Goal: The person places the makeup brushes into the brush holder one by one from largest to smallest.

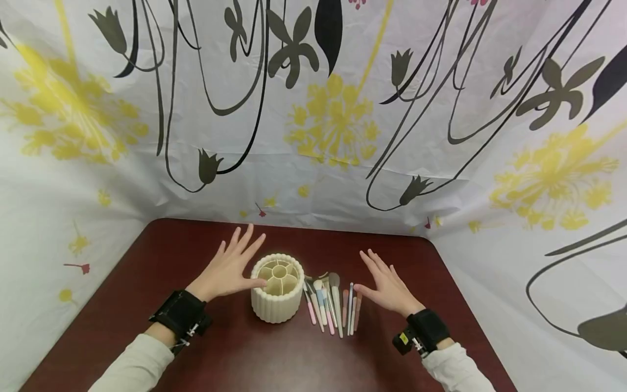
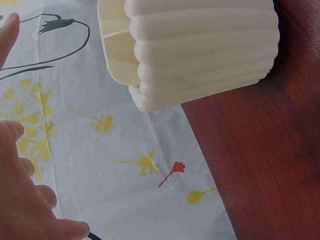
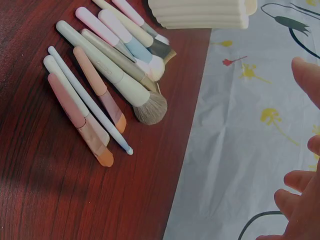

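Note:
A cream, ribbed round brush holder (image 1: 276,309) stands upright on the table, its top split into several compartments around a central ring. My left hand (image 1: 229,272) is at its left with fingers spread, the thumb overlapping the rim in the head view; contact cannot be told. Several makeup brushes (image 1: 337,305) lie side by side to the holder's right. The right wrist view shows a large pale-green brush (image 3: 110,70) with grey-brown bristles among pink, cream and orange-tipped ones. My right hand (image 1: 389,288) hovers just right of the brushes, fingers extended, holding nothing.
The dark red-brown table (image 1: 196,245) has rounded far corners. White cloth (image 1: 274,125) printed with grey stems and yellow flowers hangs behind and along both sides. Each wrist carries a black camera band (image 1: 181,318).

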The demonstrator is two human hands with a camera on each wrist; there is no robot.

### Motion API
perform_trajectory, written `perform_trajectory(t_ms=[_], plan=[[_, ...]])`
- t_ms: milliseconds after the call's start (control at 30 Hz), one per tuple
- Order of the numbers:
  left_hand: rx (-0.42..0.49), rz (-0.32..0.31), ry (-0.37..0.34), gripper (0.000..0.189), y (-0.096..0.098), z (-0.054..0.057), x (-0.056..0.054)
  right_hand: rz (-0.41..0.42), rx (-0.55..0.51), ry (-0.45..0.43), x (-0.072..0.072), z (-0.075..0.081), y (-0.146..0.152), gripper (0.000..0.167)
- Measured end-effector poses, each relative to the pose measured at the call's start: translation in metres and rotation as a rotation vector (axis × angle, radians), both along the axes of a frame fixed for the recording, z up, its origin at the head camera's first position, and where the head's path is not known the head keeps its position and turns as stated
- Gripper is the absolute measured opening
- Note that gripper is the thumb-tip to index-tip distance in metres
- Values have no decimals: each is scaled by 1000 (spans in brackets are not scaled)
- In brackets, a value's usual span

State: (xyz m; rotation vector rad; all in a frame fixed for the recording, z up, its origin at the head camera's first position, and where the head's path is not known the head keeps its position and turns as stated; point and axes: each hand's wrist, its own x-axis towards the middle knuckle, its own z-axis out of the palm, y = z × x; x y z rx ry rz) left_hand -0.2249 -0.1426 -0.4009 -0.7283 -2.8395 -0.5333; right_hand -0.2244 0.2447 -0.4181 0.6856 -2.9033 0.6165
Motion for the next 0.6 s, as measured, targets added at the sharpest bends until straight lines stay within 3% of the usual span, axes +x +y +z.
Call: perform_trajectory(t_ms=[267, 467, 600], plan=[[36, -37, 17, 105, 8, 4, -4, 57, -21, -8, -1, -10, -5, 78], [62, -45, -52, 107, 11, 2, -7, 59, -20, -17, -6, -22, -11, 77], [83, -47, -97, 108, 11, -2, -11, 43, -23, -78, -11, -28, -14, 76]])
